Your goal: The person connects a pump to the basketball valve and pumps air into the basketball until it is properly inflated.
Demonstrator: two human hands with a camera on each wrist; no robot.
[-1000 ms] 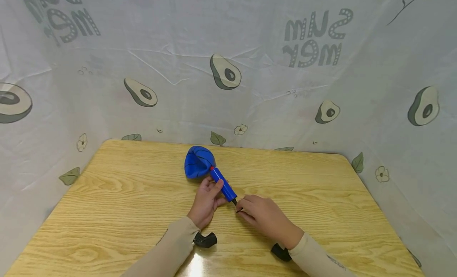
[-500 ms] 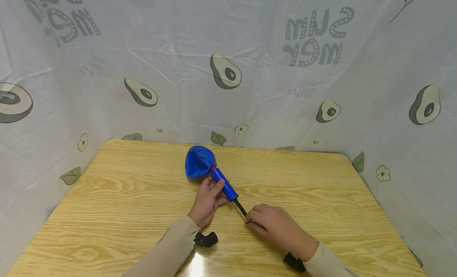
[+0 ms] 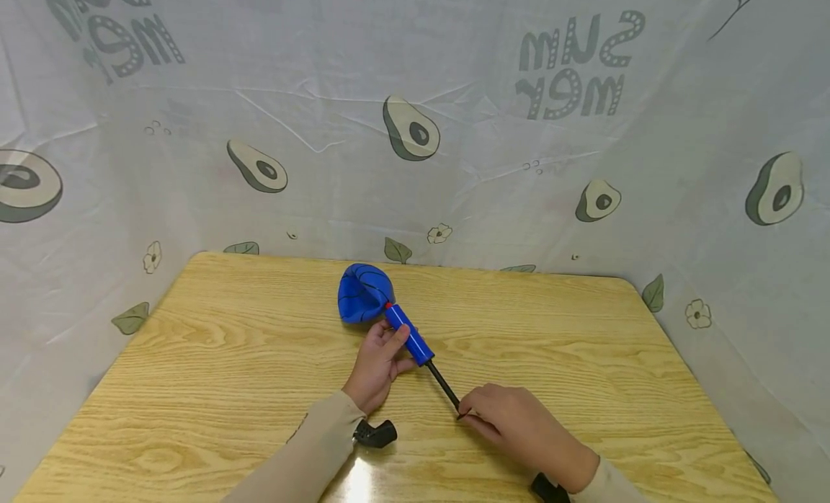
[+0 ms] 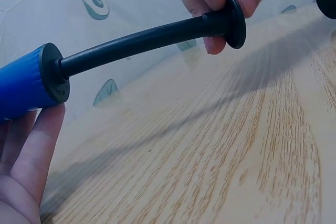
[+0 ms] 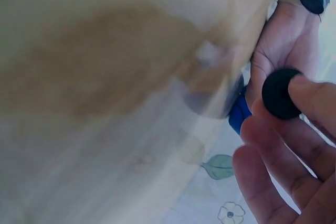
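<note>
Ball [image 3: 372, 278], one, blue with black lines, deeply dented: near the back edge of the counter [image 3: 583, 344], a little left of the middle.

Pump barrel [image 3: 416, 343], one, blue: slanting from the ball towards the front right corner, red tip [image 3: 388, 305] against the ball's side; from where I stand, how far anything goes in cannot be told.

Rod [image 3: 443, 385], one, black: well out of the barrel, ending in a round black handle [image 4: 239, 22].

Left grip [image 3: 378, 366], a person's bare hand: closed about the barrel, thumb across it, fingers beneath.

Right grip [image 3: 519, 424], same person's: pinching the handle between thumb and fingers, nearer the front edge.

Change noted: a second ago only a short stub of rod showed; the right grip has since drawn back towards the front right corner, baring much more. Barrel and left grip have hardly shifted; the ball looks no fuller.

Meaning, as I judge it: a pull stroke, likely taking air into the barrel rather than sending any to the ball, whose dent suggests little filling so far.
</note>
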